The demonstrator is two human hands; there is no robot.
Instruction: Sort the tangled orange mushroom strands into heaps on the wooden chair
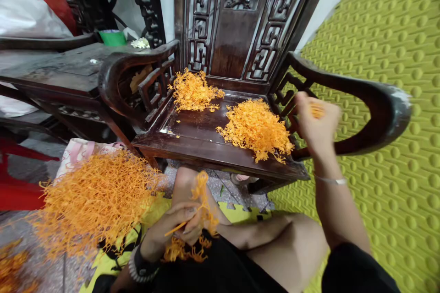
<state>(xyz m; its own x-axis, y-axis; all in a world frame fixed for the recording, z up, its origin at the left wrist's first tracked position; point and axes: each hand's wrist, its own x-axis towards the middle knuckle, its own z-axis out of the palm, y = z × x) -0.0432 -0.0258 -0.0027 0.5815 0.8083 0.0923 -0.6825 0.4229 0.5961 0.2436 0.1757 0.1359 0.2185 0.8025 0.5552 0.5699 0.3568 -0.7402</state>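
Observation:
My left hand point(177, 229) rests on my lap, fingers pinched round a bunch of thin orange strands point(202, 210) that stick up past my knee. My right hand point(314, 123) is raised beside the dark carved wooden chair's right armrest point(364, 96), blurred by motion, closed on a small bit of orange strand point(316, 111). Two heaps of orange strands lie on the chair seat point(192, 135): a larger one point(256, 130) near my right hand and a smaller one point(193, 91) at the back left.
A big loose pile of long orange strands point(92, 201) sits on a bag at lower left. A dark wooden side table point(62, 68) with a green cup point(112, 37) stands left of the chair. Green bumpy mat point(388, 169) covers the floor at right.

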